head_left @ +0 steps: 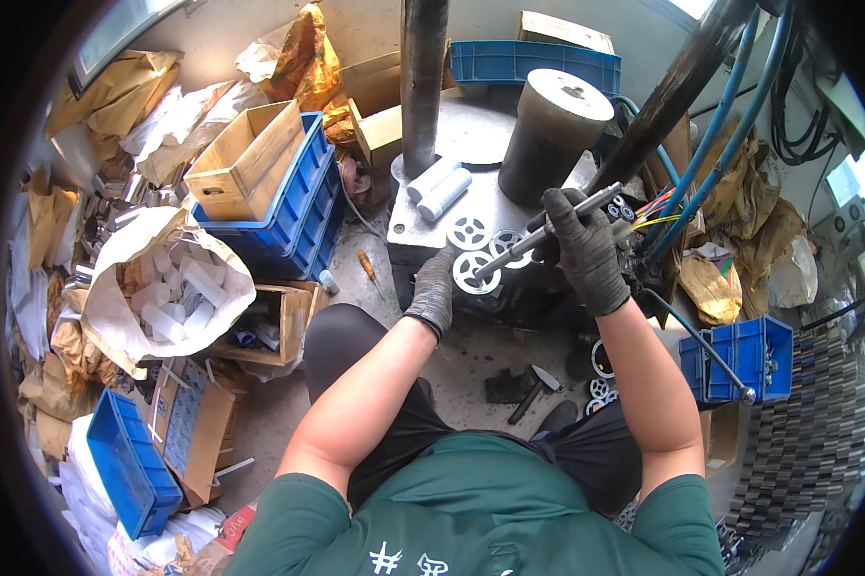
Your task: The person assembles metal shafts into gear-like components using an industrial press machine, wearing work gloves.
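My right hand [586, 252], in a dark grey glove, is closed around a long metal rod [521, 252]. The rod slants down to the left, and its lower end meets the hub of a white spoked wheel [469, 285] at the metal bed's front edge. My left hand [432, 294], also gloved, is closed at that wheel's left rim; its fingertips are partly hidden. Two similar wheels lie close by: one spoked wheel [469, 224] just behind, another [501, 237] partly behind the rod. Two white cylinders [445, 195] rest side by side on the metal bed [411, 228].
A dark cylinder with a pale top [548, 144] and a steel column [423, 86] stand on the bed. Left are stacked blue crates [303, 206], a screwdriver [368, 272] and a sack of clear tubes [106, 278]. A hammer [533, 396] lies on the floor; a blue bin [735, 360] stands right.
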Demonstrator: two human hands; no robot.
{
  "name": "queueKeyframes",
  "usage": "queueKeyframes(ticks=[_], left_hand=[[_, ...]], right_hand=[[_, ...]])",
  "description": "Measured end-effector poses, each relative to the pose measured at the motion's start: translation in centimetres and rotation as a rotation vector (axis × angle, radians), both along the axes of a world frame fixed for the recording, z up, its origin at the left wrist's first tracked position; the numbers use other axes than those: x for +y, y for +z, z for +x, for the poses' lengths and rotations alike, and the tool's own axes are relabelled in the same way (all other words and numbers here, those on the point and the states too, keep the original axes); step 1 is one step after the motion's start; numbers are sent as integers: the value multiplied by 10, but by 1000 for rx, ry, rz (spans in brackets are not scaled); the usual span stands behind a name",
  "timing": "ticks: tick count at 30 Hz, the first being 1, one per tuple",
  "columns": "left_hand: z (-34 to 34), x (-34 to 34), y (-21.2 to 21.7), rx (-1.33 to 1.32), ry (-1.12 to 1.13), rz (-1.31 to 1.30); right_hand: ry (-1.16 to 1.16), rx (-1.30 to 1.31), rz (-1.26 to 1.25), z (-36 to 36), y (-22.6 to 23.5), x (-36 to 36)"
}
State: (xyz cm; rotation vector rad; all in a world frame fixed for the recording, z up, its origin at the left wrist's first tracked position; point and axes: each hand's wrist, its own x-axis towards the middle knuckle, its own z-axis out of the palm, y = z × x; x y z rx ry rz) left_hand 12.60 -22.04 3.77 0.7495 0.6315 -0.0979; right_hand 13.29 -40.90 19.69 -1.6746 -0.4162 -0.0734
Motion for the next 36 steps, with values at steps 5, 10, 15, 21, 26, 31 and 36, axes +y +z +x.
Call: queueKeyframes(ticks=[5,10,15,21,26,31,36], left_hand=[[16,1,-19,-16,-33,261],[15,-10,-12,-29,79,281],[18,-7,-16,2,23,327],[15,-8,-17,-7,-9,362],[19,-8,-20,-15,-6,209],[17,-12,-22,-21,66,49],[6,-12,-7,-92,85,-94]], right_hand=[[-39,191,-38,24,19,30],[-63,155,-147,38,18,49],[100,175,-257,31,13,57],[155,196,-363,14,19,53],[169,178,-418,17,20,51],[171,254,-558,20,25,53],[185,144,-593,21,22,46]])
